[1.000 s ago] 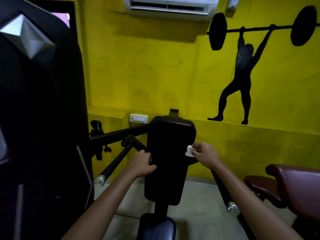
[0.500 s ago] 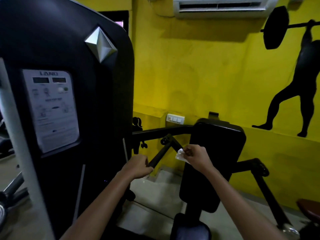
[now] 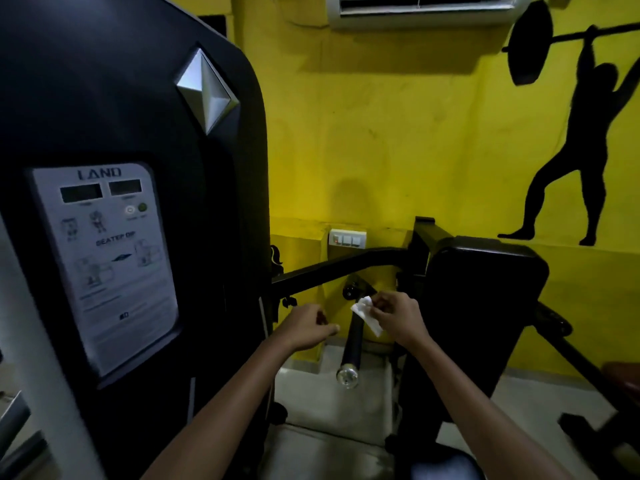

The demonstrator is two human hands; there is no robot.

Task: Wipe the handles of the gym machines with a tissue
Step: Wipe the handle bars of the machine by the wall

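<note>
Yellow gym wall (image 3: 398, 140) at the far side, with a black weightlifter silhouette (image 3: 585, 143) at right, a white air conditioner (image 3: 422, 10) up top and a white switch plate (image 3: 347, 236). Big black machine housing (image 3: 138, 98) fills the left, carrying a grey instruction panel (image 3: 104, 261) headed LAND. Black back pad (image 3: 485, 292) stands at right. Black handle (image 3: 352, 337) with a chrome end cap points toward the near side, between the two hands. Right hand (image 3: 398, 320) pinches a white tissue (image 3: 366, 313) against the handle's upper part. Left hand (image 3: 306, 327) sits just left of the handle, fingers loosely curled, holding nothing, not touching it.
</note>
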